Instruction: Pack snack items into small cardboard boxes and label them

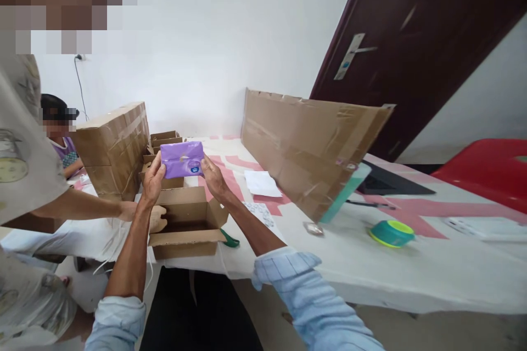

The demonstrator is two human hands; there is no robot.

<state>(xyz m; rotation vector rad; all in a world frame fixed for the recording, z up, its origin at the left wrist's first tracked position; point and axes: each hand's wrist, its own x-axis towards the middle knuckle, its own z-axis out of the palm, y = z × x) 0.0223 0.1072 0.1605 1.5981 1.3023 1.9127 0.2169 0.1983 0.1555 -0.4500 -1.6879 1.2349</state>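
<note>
Pack (181, 153), purple with a small dark blue mark near its lower right, was held up level between both hands. The left hand (152, 180) gripped its left end and the right hand (214, 176) gripped its right end, each thumb pressed on the near face. It hung in the air above and just beyond an open box (185, 252), whose flaps stood spread and whose inside showed bare brown card.

From the left, a co-worker's arm (90, 205) reached behind the person's left forearm, and the fingers (158, 219) of that hand lay at the left edge of the box. A green strap (230, 238) curled out beside its right corner.

Farther back on the left stood stacked cartons (115, 142), with another person (69, 159) partly hidden behind them. On the surface (329, 271), covered in white and pink, a sheet of paper (262, 182) lay right of the pack, near a tall cardboard panel (304, 148). Right of that panel's near end sat a teal and yellow roll (392, 233). A red chair (489, 170) stood at the far right, below a dark door (411, 38).
</note>
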